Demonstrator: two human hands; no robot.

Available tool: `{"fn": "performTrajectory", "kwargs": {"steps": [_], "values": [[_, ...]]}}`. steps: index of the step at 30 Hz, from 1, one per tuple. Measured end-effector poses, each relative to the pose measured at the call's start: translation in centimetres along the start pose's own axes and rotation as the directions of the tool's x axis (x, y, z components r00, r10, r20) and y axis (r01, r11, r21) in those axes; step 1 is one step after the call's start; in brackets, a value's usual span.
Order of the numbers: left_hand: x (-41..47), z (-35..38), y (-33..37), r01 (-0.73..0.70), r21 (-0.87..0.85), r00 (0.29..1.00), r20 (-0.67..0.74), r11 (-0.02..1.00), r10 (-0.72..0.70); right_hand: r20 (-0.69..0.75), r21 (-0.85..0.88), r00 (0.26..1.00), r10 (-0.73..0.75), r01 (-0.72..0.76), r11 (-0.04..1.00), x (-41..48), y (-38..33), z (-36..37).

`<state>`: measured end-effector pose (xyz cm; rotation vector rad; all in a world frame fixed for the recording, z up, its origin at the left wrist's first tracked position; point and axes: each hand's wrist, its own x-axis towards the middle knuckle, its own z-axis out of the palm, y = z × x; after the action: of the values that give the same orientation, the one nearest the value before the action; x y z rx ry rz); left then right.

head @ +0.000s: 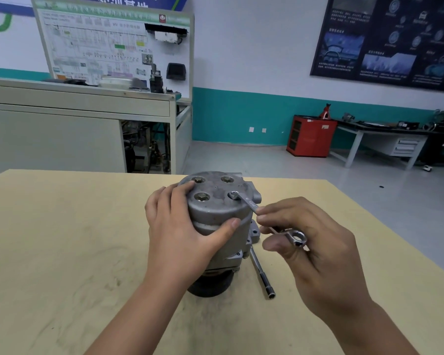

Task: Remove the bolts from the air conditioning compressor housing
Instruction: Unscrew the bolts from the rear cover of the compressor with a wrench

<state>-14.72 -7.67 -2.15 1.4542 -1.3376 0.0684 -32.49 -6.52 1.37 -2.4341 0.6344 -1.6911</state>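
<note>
A grey air conditioning compressor stands upright on the table, its end cap facing up. Three bolts sit bare in their recesses on the cap: the near left bolt, the far left bolt and the far right bolt. A double-ended ring wrench has one ring set over the near right bolt. My right hand is shut on the wrench, whose free ring sticks out between the fingers. My left hand is clamped around the left side of the housing, thumb across the front.
A ratchet extension bar lies on the wooden table just right of the compressor's base. Beyond the table are a grey training bench with a wiring board, a red cabinet and a workbench at the far right.
</note>
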Motion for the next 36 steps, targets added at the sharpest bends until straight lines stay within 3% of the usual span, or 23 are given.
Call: {"fn": "performTrajectory", "kwargs": {"steps": [8,11,15,25,31,36], "values": [[0.1,0.2,0.0,-0.003,0.046,1.0,0.026,0.999,0.002,-0.082,0.164,0.997,-0.009,0.022,0.986,-0.8,1.0,0.6],[0.1,0.2,0.0,0.004,0.041,0.999,0.036,0.999,-0.005,-0.103,0.25,0.993,0.051,-0.024,0.968,-0.9,1.6,0.6],[0.0,0.0,0.0,0.008,0.007,0.999,0.037,1.0,-0.008,-0.102,0.45,0.979,0.177,-0.113,0.886,-0.7,2.2,-0.1],[0.0,-0.4,0.1,0.031,-0.032,0.998,0.063,0.999,-0.029,-0.084,0.697,0.908,0.411,-0.242,0.676,1.2,5.6,-0.7],[1.9,-2.6,1.1,0.031,0.024,0.984,0.173,0.999,-0.034,-0.023,0.808,0.796,0.605,-0.342,0.48,4.7,8.4,1.0],[6.0,-3.2,3.2,-0.112,-0.026,0.869,0.482,0.993,0.111,0.095,0.81,0.72,0.687,-0.457,0.367,7.4,9.9,2.9]]}}
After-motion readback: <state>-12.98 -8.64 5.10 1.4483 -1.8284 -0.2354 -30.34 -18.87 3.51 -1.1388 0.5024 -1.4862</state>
